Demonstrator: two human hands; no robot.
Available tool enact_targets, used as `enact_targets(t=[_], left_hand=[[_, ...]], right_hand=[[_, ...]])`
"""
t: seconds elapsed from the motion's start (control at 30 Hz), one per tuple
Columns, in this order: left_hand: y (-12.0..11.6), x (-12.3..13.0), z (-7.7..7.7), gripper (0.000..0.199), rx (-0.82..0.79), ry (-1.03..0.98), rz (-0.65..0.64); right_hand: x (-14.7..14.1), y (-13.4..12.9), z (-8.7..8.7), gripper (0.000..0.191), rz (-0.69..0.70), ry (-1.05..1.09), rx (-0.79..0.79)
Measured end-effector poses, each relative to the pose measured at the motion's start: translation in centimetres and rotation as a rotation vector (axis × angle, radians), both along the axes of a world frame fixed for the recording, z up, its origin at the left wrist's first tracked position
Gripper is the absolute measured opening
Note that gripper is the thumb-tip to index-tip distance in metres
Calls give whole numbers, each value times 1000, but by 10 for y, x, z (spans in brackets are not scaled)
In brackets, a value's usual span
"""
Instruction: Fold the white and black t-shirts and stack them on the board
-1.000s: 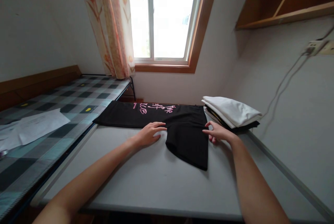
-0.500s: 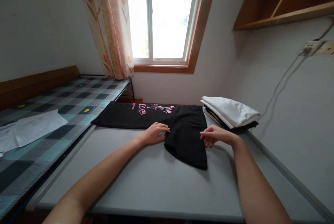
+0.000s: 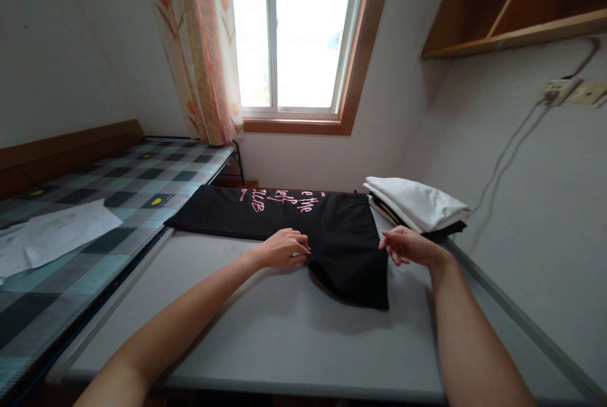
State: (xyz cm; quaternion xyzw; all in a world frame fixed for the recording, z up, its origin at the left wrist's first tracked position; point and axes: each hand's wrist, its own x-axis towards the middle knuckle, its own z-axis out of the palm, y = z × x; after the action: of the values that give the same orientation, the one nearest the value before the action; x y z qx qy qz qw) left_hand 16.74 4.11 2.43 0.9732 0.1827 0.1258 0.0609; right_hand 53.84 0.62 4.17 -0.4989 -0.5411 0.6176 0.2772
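Observation:
A black garment point(image 3: 265, 214) with pink lettering lies folded lengthwise across the far part of the grey table point(image 3: 265, 337). Its sleeve point(image 3: 355, 274) sticks out toward me on the right. My left hand point(image 3: 286, 248) has its fingers closed at the inner edge of the sleeve, pinching the black cloth near where the sleeve meets the body. At the sleeve's outer right edge is my right hand point(image 3: 403, 246), its fingers curled and the fingertips beside the cloth; whether they grip it is hard to make out.
A folded white garment point(image 3: 417, 201) lies on dark cloth at the table's far right. On the left is a checkered bed point(image 3: 175, 176) with papers point(image 3: 66, 230). A wooden shelf point(image 3: 512, 34) hangs upper right, above a socket point(image 3: 559, 91) with a cord.
The sleeve and the lettered part of the black garment have shifted slightly right. Both hands have moved a little right, and more lettering shows.

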Motion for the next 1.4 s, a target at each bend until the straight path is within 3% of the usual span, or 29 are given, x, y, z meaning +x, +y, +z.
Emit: enact_targets(t=[0.13, 0.23, 0.33, 0.47, 0.53, 0.6, 0.73, 0.8, 0.87, 0.97, 1.2, 1.4], left_hand=[[-8, 4, 12, 22, 7, 35, 39], [-8, 9, 12, 25, -53, -45, 33], [2, 17, 3, 24, -342, -298, 136], [25, 21, -13, 38, -940, -781, 601], [33, 18, -16, 33, -1120, -872, 735], [37, 12, -15, 38, -1185, -858, 788], [34, 5, -11, 82, -1035, -744, 785], [32, 6, -12, 73, -871, -647, 699], [29, 7, -15, 47, -720, -533, 610], [27, 9, -21, 29, -559, -433, 585], [29, 8, -28, 32, -497, -407, 625], [23, 10, -24, 35, -421, -338, 616]], right_hand=[[1, -3, 5, 55, 19, 5, 12], [-1, -2, 7, 57, 43, -42, 38], [-12, 7, 7, 60, -102, -75, 201], [-40, 26, -3, 58, -394, 22, 490], [-51, 36, -13, 59, -454, -47, 513], [-54, 44, -25, 59, -515, -224, 553], [-49, 51, -43, 41, -574, -687, 795], [-47, 51, -48, 40, -573, -846, 817], [-47, 50, -51, 40, -573, -940, 760], [-48, 47, -53, 38, -561, -1006, 695], [-41, 48, -57, 35, -568, -1025, 634], [-38, 49, -59, 33, -614, -981, 645]])
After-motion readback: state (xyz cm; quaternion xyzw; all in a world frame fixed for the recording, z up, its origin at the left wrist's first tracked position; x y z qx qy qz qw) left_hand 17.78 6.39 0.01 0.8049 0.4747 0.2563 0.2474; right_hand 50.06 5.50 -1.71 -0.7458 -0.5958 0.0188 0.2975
